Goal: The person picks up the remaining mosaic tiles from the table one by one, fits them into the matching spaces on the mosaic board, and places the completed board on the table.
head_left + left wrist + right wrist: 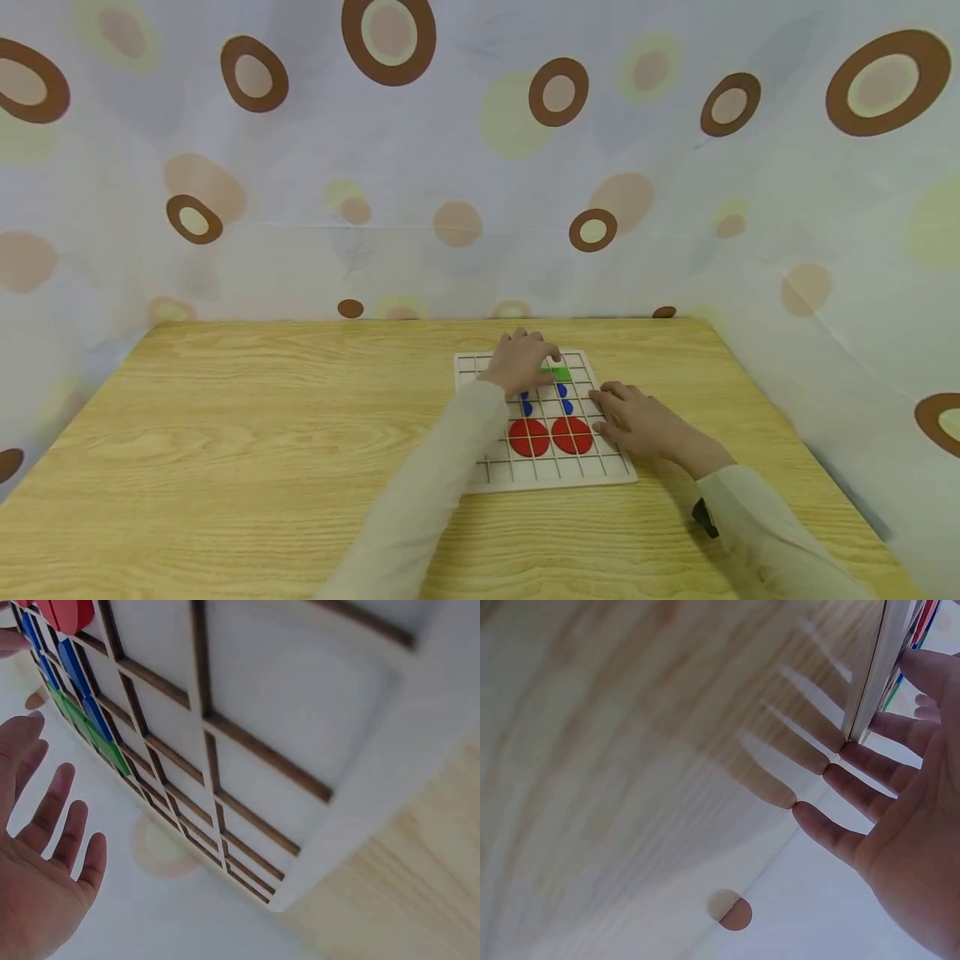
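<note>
A white board (536, 472) with a raised wooden grid lies flat on the table. Two red discs (517, 442), made of quarter pieces, sit in its lower cells. Above them are small blue half-round pieces (567, 407) in two columns, then a green piece (561, 374) near the far edge. My left hand (521, 363) hovers over the upper part of the board, fingers loosely bent and palm bare in the left wrist view. At the board's right edge rests my right hand (643, 421), its thumb over the rim and fingertips touching the table.
The wood-grain table (247, 433) extends widely left of the board. A white curtain (300, 183) with brown and pastel circles rises behind the table and along both sides. A dark band (705, 517) shows under the right sleeve.
</note>
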Demonstrator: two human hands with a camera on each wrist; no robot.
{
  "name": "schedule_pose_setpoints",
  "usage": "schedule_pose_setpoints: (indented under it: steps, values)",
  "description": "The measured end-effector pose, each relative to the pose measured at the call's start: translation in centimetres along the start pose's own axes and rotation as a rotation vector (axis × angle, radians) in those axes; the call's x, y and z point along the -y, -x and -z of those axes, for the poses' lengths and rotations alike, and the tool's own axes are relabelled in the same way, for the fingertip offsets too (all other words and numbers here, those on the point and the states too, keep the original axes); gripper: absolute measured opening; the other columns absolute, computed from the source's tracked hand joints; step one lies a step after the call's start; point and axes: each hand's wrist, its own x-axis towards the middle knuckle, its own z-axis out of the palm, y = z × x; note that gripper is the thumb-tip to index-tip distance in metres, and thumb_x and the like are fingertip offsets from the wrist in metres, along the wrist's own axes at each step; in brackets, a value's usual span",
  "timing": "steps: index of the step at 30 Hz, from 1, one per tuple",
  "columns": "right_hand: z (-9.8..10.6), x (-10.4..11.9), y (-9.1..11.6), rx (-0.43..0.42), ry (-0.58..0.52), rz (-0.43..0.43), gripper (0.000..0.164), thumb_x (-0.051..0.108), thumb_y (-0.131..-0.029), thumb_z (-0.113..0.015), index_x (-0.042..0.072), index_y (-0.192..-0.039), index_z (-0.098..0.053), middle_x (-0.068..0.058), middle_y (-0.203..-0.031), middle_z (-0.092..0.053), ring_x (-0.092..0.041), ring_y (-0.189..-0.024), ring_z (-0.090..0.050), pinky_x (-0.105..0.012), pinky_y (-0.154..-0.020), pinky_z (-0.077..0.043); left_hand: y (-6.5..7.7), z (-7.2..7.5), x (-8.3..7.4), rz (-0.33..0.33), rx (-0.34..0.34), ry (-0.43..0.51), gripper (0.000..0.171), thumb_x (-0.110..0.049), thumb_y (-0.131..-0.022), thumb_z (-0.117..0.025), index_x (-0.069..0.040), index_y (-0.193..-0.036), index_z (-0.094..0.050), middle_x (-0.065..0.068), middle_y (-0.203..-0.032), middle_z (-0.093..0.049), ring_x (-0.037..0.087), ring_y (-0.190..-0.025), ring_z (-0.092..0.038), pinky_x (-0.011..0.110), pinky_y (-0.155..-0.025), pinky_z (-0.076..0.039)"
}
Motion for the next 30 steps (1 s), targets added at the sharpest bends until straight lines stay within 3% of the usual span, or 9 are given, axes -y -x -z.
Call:
schedule_pose_setpoints:
  steps: [17, 24, 30]
  values:
    - [0.6, 0.2, -0.3, 0.017, 0.001, 0.026, 0.049, 0.027, -0.09, -0.055, 0.0, -0.131, -0.046, -0.022, -0.127, -0.047, -0.041, -0.113, -0.048, -0.055, -0.089, -0.041, 3.9, 2.9, 2.6, -0.103, -0.027, -0.063, 0.038, -0.039, -0.085, -0.061, -0.024, -0.12, -0.058, -0.001, -0.12, -0.056, 0.023, -0.117, -0.045, 0.046, -0.1, -0.036]
    - [1.0, 0.4, -0.3, 0.024, -0.006, 0.03, 0.049, 0.027, -0.09, -0.056, -0.001, -0.129, -0.047, -0.022, -0.125, -0.048, -0.04, -0.111, -0.049, -0.054, -0.088, -0.042, 6.3, 3.6, 4.7, -0.088, -0.04, -0.056, 0.037, -0.037, -0.087, -0.059, -0.022, -0.12, -0.058, 0.0, -0.12, -0.057, 0.025, -0.115, -0.047, 0.047, -0.098, -0.036]
    - [1.2, -0.2, -0.3, 0.002, -0.021, -0.043, 0.052, 0.028, -0.089, -0.056, 0.003, -0.133, -0.044, -0.021, -0.131, -0.045, -0.042, -0.118, -0.044, -0.058, -0.091, -0.038, 9.1, 4.2, 7.3, -0.058, -0.08, -0.044, 0.035, -0.035, -0.087, -0.059, -0.02, -0.119, -0.058, 0.003, -0.118, -0.057, 0.027, -0.114, -0.047, 0.05, -0.096, -0.037]
